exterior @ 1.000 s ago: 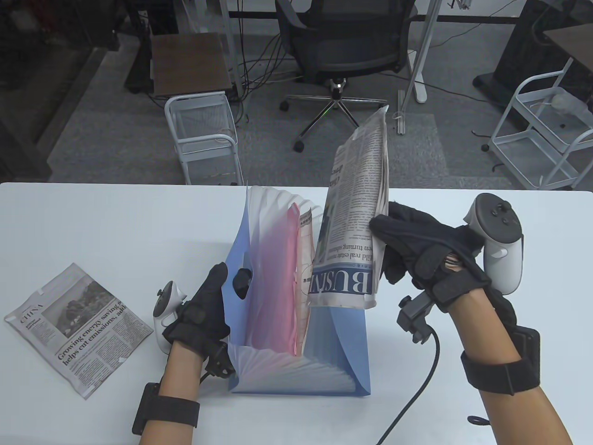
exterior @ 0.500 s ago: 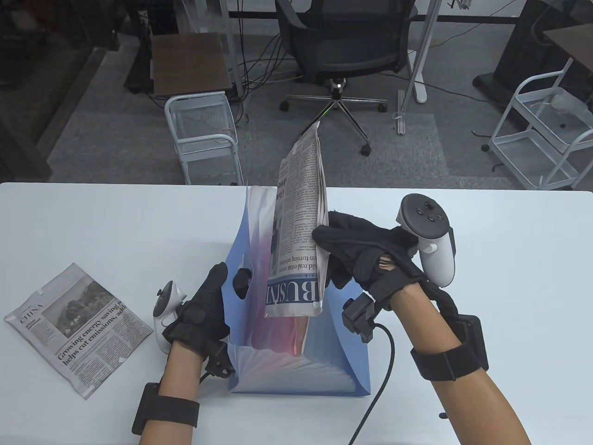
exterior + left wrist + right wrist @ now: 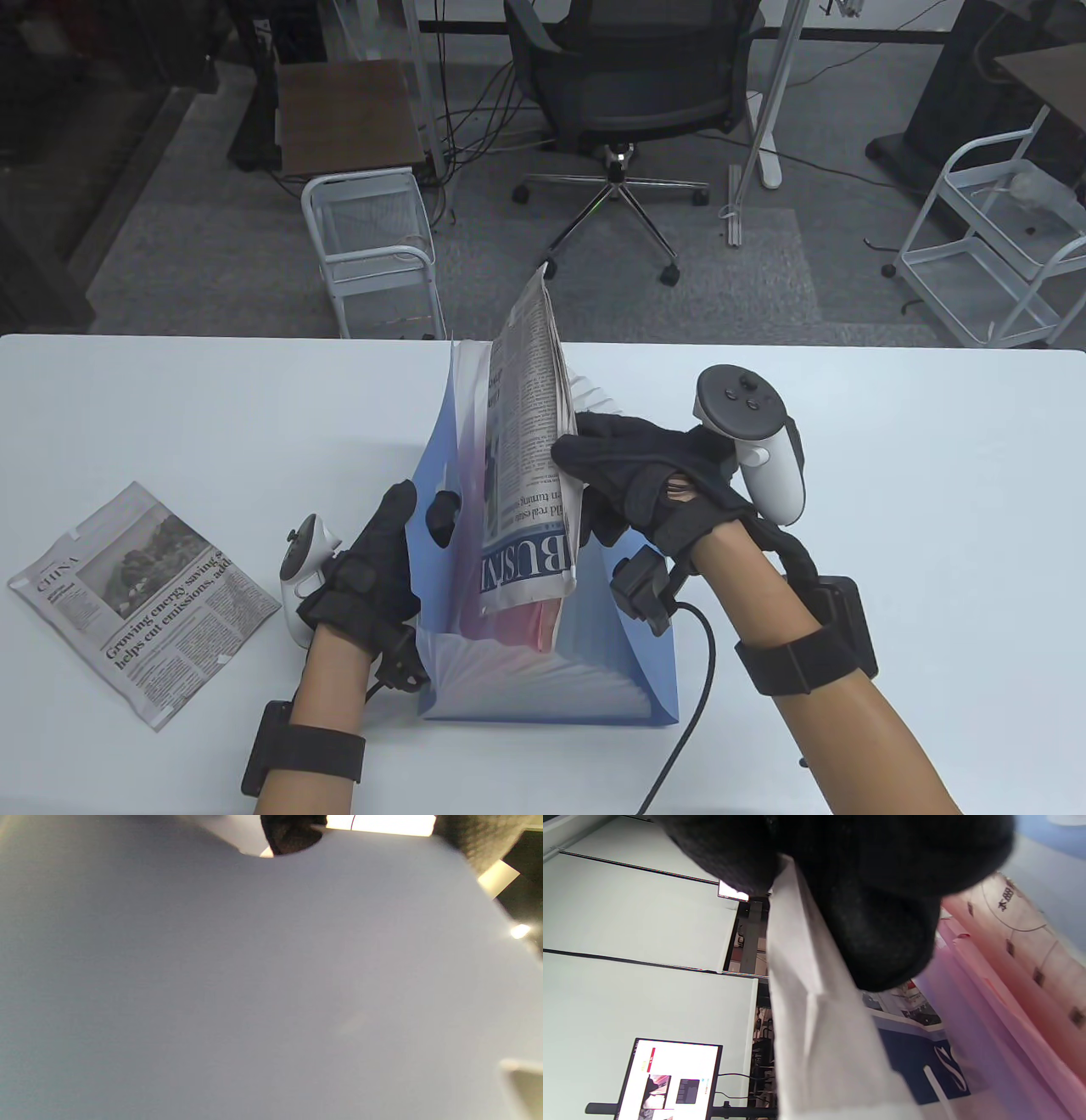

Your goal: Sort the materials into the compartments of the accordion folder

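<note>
Table view first: your right hand (image 3: 632, 480) pinches a folded newspaper (image 3: 526, 458) by its right edge, thumb on the near face and fingers behind. You hold it nearly upright, its top leaning away from you, directly left of your hand. Its lower edge sits at the mouth of the blue folder (image 3: 628, 671), just above the pink sheets (image 3: 517, 624) already filed; you cannot tell which compartment it is over. Your left hand (image 3: 369, 569) grips the folder's left flap, thumb (image 3: 443, 516) hooked through the flap's cut-out and fingers flat on the outside. The folder stands fanned open on the table (image 3: 891, 441) between your hands. A second paper (image 3: 140, 598) lies flat on the table, well to the left of your left hand.

Left wrist view: the flap (image 3: 254, 984) fills almost everything, blurred. At the top edge a dark fingertip (image 3: 292, 836) shows in the cut-out.

Right wrist view: your gloved fingers (image 3: 882, 921) press together on the newspaper's (image 3: 818, 1035) folded edge, which hangs down from them. Right of it are the pink sheets (image 3: 988, 1018) and a paler printed sheet (image 3: 1022, 929).
</note>
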### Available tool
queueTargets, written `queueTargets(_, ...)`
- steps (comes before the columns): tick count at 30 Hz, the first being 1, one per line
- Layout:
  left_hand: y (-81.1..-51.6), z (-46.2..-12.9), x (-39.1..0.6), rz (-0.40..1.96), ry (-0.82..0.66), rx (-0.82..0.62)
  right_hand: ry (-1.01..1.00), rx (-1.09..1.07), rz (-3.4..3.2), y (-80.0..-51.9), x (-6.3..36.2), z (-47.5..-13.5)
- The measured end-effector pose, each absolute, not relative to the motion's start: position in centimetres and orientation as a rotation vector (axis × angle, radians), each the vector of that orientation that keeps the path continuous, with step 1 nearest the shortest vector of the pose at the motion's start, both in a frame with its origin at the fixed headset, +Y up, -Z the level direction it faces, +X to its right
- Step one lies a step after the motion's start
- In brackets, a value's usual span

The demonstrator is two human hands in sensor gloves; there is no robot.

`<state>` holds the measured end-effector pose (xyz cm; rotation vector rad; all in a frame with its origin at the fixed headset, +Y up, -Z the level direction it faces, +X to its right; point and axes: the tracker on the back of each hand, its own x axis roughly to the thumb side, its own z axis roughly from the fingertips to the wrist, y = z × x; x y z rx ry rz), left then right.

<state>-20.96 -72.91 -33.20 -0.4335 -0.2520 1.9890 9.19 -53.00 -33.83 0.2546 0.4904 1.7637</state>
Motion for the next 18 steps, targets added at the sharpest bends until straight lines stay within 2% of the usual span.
queueTargets(18, -72.9, -33.2, -20.9, 1.99, -0.253, -0.436, 0.566, 0.165, 1.895, -55.8, 6.2, -35.0)
